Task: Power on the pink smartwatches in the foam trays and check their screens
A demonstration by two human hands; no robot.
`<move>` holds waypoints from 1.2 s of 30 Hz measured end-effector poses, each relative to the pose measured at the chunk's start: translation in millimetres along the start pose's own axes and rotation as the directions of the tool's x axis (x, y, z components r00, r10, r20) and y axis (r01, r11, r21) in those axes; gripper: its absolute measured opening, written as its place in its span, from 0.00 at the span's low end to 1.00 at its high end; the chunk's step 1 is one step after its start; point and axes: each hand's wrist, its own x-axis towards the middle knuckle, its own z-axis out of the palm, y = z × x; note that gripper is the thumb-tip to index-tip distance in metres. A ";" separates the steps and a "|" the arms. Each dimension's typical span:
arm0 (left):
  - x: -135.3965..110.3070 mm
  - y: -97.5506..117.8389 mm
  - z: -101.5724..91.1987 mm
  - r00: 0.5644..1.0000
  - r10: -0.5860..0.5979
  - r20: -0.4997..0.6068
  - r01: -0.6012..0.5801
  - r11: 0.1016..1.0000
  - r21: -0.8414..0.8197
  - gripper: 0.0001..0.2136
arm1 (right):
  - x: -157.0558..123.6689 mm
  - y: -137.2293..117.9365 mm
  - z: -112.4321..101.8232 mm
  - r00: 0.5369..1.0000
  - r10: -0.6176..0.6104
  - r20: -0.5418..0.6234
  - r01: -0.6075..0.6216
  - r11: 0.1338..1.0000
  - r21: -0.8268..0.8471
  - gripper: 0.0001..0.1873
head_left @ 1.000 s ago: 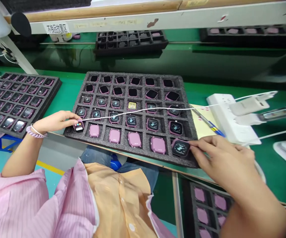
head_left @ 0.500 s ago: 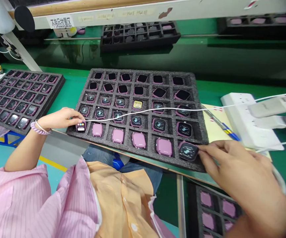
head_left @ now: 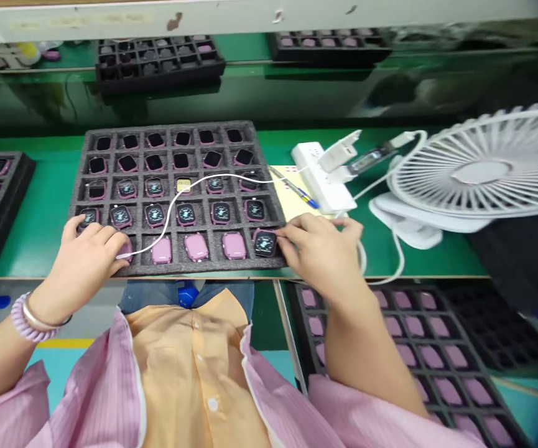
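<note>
A dark foam tray (head_left: 180, 269) of smartwatches lies in front of me, some face up and several showing pink backs. My left hand (head_left: 86, 258) covers its front left corner, fingers closed around the end of a white charging cable (head_left: 168, 214). The cable end is against a pink-backed smartwatch (head_left: 127, 250), partly hidden by my fingers; I cannot tell whether it is attached. My right hand (head_left: 327, 255) pinches the edge of a face-up smartwatch (head_left: 265, 242) with a lit dial, in the front right compartment.
Right of the tray are a white power strip (head_left: 322, 180) with plugged-in adapters, a pen (head_left: 299, 191) on yellow paper, and a white fan (head_left: 483, 168). Another watch tray (head_left: 21, 168) sits left. Below the table edge is a tray of pink watches (head_left: 431, 354). More trays (head_left: 157, 74) stand behind.
The view has swung right, bringing the fan in. My left hand has gone from the front-left watch to its right-hand neighbour with the cable end. My right hand stays at the front-right watch.
</note>
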 end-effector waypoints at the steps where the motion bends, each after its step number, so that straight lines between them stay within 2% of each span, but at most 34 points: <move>1: 2.7 -1.9 -1.0 0.999 0.042 -0.002 -0.042 0.998 0.036 0.06 | 0.2 -1.2 0.6 1.000 0.014 -0.015 -0.014 1.000 -0.002 0.16; 4: 9.2 -14.8 -5.3 0.997 0.077 -0.022 -0.077 0.997 -0.011 0.11 | -1.6 -3.3 1.1 0.991 0.087 -0.102 -0.090 0.996 -0.024 0.17; 6: 11.2 -28.8 -8.4 1.000 0.004 -0.008 -0.005 0.985 -0.175 0.16 | -3.7 -3.7 -2.0 0.969 0.164 -0.183 -0.171 0.985 -0.023 0.15; 8: 11.2 -42.8 -11.0 0.990 -0.111 0.084 0.135 0.919 -0.370 0.22 | -5.1 -4.3 -7.3 0.957 0.175 -0.230 -0.174 0.984 0.024 0.14; 9: 10.9 -48.2 -11.8 0.977 -0.161 0.140 0.207 0.874 -0.439 0.25 | -5.0 -5.3 -10.2 0.965 0.131 -0.228 -0.118 0.991 0.069 0.13; 11: 10.9 -53.2 -12.4 0.958 -0.200 0.207 0.280 0.812 -0.512 0.29 | -3.6 -9.0 -14.6 0.981 -0.048 -0.186 0.082 0.981 0.176 0.11; 14: 14.6 -48.6 -10.4 0.969 -0.097 0.226 0.203 0.833 -0.515 0.34 | 0.0 -17.4 -17.4 0.943 -0.315 -0.112 0.333 0.905 0.263 0.12; 17: 20.9 -41.7 -7.8 0.965 -0.002 0.264 0.124 0.888 -0.444 0.36 | 2.2 -23.4 -18.4 0.917 -0.392 -0.078 0.399 0.882 0.251 0.13; 21: 24.7 -40.7 -6.8 0.952 0.035 0.305 0.097 0.908 -0.408 0.32 | 5.4 -22.9 -17.2 0.942 -0.312 -0.125 0.336 0.864 0.374 0.11; 24: 23.3 -40.9 -7.6 0.947 0.036 0.319 0.102 0.909 -0.405 0.28 | 10.9 -21.4 -9.3 0.978 -0.193 -0.077 0.205 0.839 0.505 0.11; 27: 21.6 -41.1 -6.9 0.952 0.035 0.303 0.100 0.903 -0.419 0.27 | 16.4 -21.7 0.7 0.994 -0.107 -0.021 0.106 0.910 0.400 0.14; 30: 21.5 -42.6 -3.4 0.962 0.043 0.268 0.081 0.897 -0.434 0.26 | 19.6 -21.8 5.3 0.996 -0.086 -0.026 0.090 0.965 0.248 0.15; 36: 24.5 -43.9 2.1 0.963 0.037 0.267 0.090 0.890 -0.448 0.25 | 23.8 -20.3 -5.2 0.993 -0.112 0.032 0.100 0.963 0.252 0.15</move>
